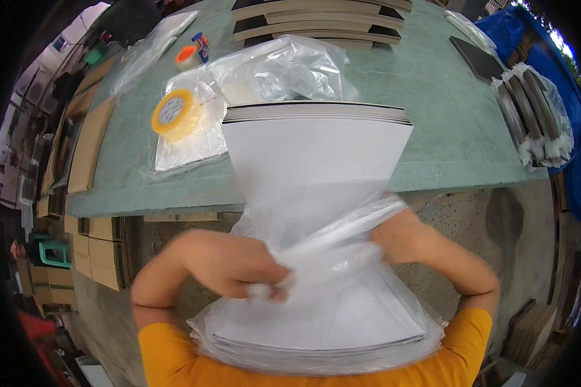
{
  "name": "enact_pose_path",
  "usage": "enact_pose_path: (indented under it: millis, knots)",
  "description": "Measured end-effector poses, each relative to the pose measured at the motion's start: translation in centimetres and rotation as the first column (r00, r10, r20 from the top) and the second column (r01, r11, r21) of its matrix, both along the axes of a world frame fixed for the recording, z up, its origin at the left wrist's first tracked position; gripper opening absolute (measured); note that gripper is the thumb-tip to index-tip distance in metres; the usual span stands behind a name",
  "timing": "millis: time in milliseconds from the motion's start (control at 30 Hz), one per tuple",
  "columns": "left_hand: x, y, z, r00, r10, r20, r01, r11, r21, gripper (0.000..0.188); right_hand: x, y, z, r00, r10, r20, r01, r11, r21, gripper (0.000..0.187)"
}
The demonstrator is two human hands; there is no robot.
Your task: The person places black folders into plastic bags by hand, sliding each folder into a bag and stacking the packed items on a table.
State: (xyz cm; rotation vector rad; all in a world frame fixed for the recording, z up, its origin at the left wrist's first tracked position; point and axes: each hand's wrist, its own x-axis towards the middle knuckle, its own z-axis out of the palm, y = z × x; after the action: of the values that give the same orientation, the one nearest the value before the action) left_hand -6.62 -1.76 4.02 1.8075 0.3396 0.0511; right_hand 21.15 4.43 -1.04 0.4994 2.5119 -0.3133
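Note:
A stack of white boards with dark edges [313, 151] slants from the table edge down toward my body. A clear plastic bag [342, 264] covers its near part and bunches across its middle; the far end is bare. My left hand [239, 264], blurred by motion, is closed on a gathered piece of the bag over the left side of the stack. On the right side, my right hand [397, 235] lies against the stack with a fold of film over it. Its fingers are hidden by the film and blur.
On the green table [432, 148] lie a roll of clear tape [173, 115], flat plastic bags [197, 145] and a tape dispenser [190, 55]. Dark-edged boards [319, 19] are piled at the back. Wrapped bundles [532, 116] stand at the right, cardboard [91, 145] at the left.

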Motion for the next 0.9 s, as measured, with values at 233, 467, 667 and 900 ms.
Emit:
enact_pose_path:
  millis: [233,467,667,900]
  knots:
    - [-0.7,-3.0,-7.4,0.69,0.406,-0.599,-0.087,0.868,0.488,0.015,0.9,2.6,3.5,0.48,-0.576,-0.662,0.542,0.788,-0.292,0.016]
    - [-6.5,2.7,-2.4,-0.163,0.809,0.565,-0.546,-0.551,0.632,0.025,-1.6,0.7,1.5,0.418,-0.144,-0.897,0.526,0.844,0.11,0.058]
    - [-3.9,1.8,-2.3,0.245,0.917,0.314,-0.431,-0.187,0.883,0.058,0.0,3.0,1.5,0.35,-0.083,-0.933,0.74,0.635,0.221,0.066]
    - [-7.8,-0.6,-3.4,0.31,0.871,0.382,-0.946,0.321,0.036,0.026,6.8,3.3,0.9,0.156,-0.885,-0.439,-0.032,0.44,-0.898,0.034]
